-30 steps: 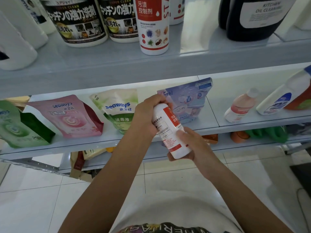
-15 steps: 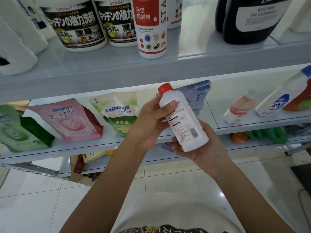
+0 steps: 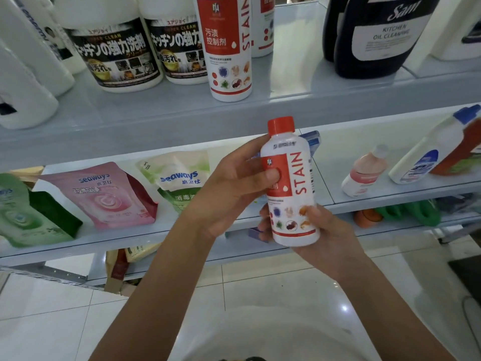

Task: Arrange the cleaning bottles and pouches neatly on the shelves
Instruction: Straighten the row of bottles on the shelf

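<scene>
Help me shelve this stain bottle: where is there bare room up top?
Free: the gap on the top shelf between the standing stain bottle and the black jug. Left of it, the tubs crowd together. The held bottle is in both hands.

The upper shelf (image 3: 156, 110) is pale grey-blue. On it stand two white tubs with black Japanese labels (image 3: 117, 56), a tall white stain remover bottle (image 3: 229, 48) near the front edge, and a dark kitchen oil cleaning bottle (image 3: 374, 37) at the right. The middle shelf (image 3: 390, 194) carries a green pouch (image 3: 28, 214), a pink Seaways pouch (image 3: 104, 196) and a pale green Seaways pouch (image 3: 179, 178), all leaning back. To the right lie a small pinkish bottle (image 3: 364, 173) and a white bottle with a blue cap (image 3: 429, 149), both tilted. Below, on the lowest shelf (image 3: 406, 227), something orange and green sits, perhaps bottles. The floor (image 3: 52, 321) is of white tiles.
</scene>
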The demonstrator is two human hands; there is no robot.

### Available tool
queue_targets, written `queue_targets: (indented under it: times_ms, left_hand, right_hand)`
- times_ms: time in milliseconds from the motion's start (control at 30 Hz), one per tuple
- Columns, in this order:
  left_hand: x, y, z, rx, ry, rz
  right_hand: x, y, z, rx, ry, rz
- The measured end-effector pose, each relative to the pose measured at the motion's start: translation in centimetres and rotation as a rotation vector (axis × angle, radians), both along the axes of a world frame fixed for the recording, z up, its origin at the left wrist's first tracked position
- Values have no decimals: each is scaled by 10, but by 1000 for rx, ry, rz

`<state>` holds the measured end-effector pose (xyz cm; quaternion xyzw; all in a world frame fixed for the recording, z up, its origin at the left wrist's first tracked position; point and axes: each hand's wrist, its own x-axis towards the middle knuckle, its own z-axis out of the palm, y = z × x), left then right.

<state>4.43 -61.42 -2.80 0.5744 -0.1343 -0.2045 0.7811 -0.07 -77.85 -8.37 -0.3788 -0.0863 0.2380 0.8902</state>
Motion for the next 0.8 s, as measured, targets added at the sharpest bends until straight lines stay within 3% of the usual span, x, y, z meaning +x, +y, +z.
queue_targets:
  times_ms: [133,200,467,633,800]
  left_hand:
    - [-5,-9,3,183,-144,219]
    - [-11,-15,7,280,-227,286]
    - [-13,-11,34,392,-391,172]
    - [-13,-15,44,319,-493,283]
    - [-4,-18,59,320,-615,275]
  right_hand:
    - [2,5,11,-650,-89,-312]
    - [4,8,12,-828,-162,-432]
    - [4,-5,37,-825,-373,-459]
    - [14,-11,63,-934,-487,-431]
    - [28,-19,89,-905,-558,-503]
